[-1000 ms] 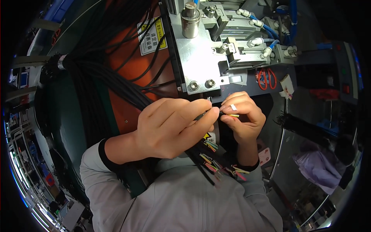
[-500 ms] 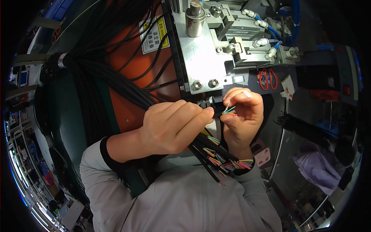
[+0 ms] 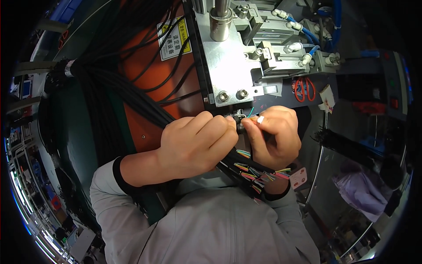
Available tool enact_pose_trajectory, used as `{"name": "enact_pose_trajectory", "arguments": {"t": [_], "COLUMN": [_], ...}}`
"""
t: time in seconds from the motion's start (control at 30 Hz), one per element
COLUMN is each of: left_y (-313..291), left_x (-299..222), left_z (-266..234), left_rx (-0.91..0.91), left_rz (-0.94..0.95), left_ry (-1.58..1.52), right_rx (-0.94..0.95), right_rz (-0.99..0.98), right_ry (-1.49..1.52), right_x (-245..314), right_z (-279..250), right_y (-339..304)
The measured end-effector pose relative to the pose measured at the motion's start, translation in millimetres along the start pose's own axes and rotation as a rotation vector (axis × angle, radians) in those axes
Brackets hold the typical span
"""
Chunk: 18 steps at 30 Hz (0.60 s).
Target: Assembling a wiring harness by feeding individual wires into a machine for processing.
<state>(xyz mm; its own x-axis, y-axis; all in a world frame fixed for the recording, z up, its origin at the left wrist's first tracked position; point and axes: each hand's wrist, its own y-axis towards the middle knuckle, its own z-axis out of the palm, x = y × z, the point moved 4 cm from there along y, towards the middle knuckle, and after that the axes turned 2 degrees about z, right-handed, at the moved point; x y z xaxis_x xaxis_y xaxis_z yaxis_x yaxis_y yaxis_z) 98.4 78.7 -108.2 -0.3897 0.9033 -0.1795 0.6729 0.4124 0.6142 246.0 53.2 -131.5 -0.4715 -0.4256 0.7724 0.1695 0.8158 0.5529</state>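
Observation:
My left hand (image 3: 198,143) is closed, thumb against curled fingers, around a black cable whose body is mostly hidden by the hand. My right hand (image 3: 277,136) pinches the thin coloured wires (image 3: 251,115) at that cable's stripped end, just below the metal machine block. A green wire sticks up past the pinching fingertips. A small white patch (image 3: 260,119) sits on the right index finger. Under both hands hangs a bundle of black cables (image 3: 233,165), their stripped ends (image 3: 255,174) fanning out in pink, yellow, blue and green beside my right wrist.
A metal fixture (image 3: 233,66) with bolts and blue air hoses (image 3: 310,35) stands right ahead of my hands. More black cables (image 3: 136,94) run over the orange panel (image 3: 145,127) at the left. Red-handled scissors (image 3: 304,89) lie at the right; a purple cloth (image 3: 362,191) hangs farther right.
My right hand has turned and moved left toward my left hand, its fingers closing over the wires that were fanned out before. The left hand has barely moved.

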Motion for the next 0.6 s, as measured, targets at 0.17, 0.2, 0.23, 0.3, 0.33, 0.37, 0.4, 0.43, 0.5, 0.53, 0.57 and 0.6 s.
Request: {"name": "enact_pose_trajectory", "arguments": {"t": [0.17,0.2,0.23,0.3,0.33,0.37,0.4,0.43,0.5,0.53,0.57,0.6], "left_y": [-2,-2,-3,-5,-6,-7,-8,-7,-8,-9,-11,-12], "left_x": [2,3,3,3,3,3,2,2,1,0,-1,-2], "left_z": [2,3,3,3,3,3,2,3,3,3,4,6], "left_rx": [0.031,0.020,0.009,-0.007,-0.022,-0.036,-0.037,-0.026,-0.005,-0.005,0.046,0.097], "left_rz": [0.027,0.027,0.026,0.025,0.026,0.027,0.025,0.015,-0.006,-0.008,-0.001,0.007], "left_ry": [0.041,0.029,0.017,0.020,0.023,0.025,0.025,0.019,0.006,0.007,0.017,0.027], "right_rx": [0.271,0.348,0.349,0.387,0.404,0.406,0.365,0.324,0.286,0.245,0.205,0.165], "right_rz": [0.422,0.593,0.593,0.800,0.902,0.903,0.866,0.829,0.793,0.759,0.724,0.686], "right_ry": [0.290,0.439,0.439,0.711,0.848,0.848,0.827,0.805,0.782,0.655,0.527,0.401], "right_x": [-20,-25,-25,-29,-29,-29,-30,-31,-30,-29,-28,-27], "right_z": [-9,-8,-9,-5,-3,-2,-2,-2,0,-1,-2,-3], "right_y": [-2,-6,-6,-9,-12,-13,-14,-14,-15,-16,-16,-16]}}
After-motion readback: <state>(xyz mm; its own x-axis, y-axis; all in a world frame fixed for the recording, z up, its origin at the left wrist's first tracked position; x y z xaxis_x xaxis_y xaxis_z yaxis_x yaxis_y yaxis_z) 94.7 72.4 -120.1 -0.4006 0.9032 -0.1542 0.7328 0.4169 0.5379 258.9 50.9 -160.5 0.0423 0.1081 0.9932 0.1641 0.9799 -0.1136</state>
